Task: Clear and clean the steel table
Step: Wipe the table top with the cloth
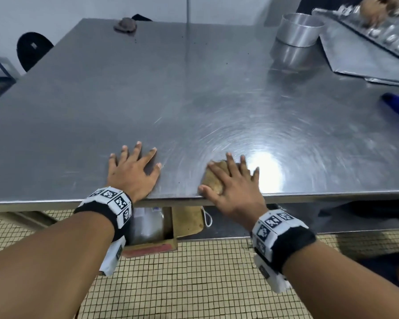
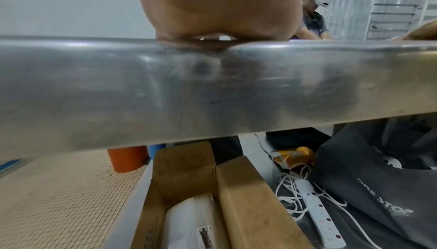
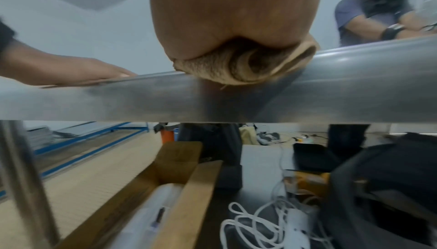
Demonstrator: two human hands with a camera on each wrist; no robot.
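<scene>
Steel table (image 1: 194,93) fills the scene, with a dark rag (image 1: 125,25) at its far left. Near its front edge, the left hand (image 1: 134,173) lies flat, fingers spread; just right, the right hand (image 1: 230,183) presses a brown cloth (image 1: 213,180) with straight fingers. Metal tins (image 1: 297,31) stand far right.

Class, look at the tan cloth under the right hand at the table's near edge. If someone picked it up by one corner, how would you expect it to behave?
The tan cloth would probably hang limp: it lies bunched in soft folds under the right hand. It looks light, a thin rag squashed flat. On the steel table it likely slides easily.
</scene>
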